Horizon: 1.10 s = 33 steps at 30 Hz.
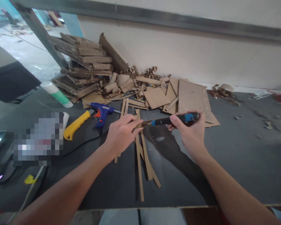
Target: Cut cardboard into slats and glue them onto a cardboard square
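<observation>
A small piece of cardboard (138, 125) is pinched between the thumb and fingers of my left hand (123, 132). My right hand (189, 131) grips what looks like a black-and-blue utility knife (165, 120), held nearly level and pointing left. Its narrow metal end meets the piece at my left fingertips; the exact contact is hard to make out. Below both hands, several thin cardboard strips (145, 156) lie loosely crossed on the dark table. Just left of my left hand rests a blue hot glue gun (103, 112).
A yellow-handled cutter (77, 125) and a white-and-green bottle (57, 94) lie at left, near a pixelated object (39, 137) and cables. Behind stand stacked corrugated cardboard pieces (91, 59), curled scraps (121, 84) and flat sheets (194, 97). A metal bar (154, 17) crosses above.
</observation>
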Each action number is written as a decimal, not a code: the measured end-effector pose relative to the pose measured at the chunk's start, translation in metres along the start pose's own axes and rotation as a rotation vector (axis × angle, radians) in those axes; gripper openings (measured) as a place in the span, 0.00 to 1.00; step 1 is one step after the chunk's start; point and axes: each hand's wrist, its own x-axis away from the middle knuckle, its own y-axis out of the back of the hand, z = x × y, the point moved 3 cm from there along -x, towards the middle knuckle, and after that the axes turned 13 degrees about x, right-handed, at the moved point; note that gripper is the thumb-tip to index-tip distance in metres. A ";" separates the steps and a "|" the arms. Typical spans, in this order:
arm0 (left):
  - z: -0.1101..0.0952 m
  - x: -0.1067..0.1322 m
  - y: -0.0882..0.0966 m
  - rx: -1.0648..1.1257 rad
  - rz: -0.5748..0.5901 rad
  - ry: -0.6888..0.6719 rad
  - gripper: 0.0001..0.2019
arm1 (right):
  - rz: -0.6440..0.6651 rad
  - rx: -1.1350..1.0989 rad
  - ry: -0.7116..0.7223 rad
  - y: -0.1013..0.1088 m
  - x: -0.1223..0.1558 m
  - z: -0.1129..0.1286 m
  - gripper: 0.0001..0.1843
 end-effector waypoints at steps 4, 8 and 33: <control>0.010 -0.001 0.004 -0.042 0.005 0.048 0.12 | -0.197 0.098 0.043 0.030 -0.026 -0.002 0.34; 0.017 -0.001 0.002 -0.065 0.000 0.104 0.14 | -0.371 0.082 0.147 0.054 -0.041 0.003 0.35; 0.004 0.002 0.002 -0.050 -0.038 -0.006 0.13 | -0.180 0.071 0.151 0.027 -0.021 0.009 0.33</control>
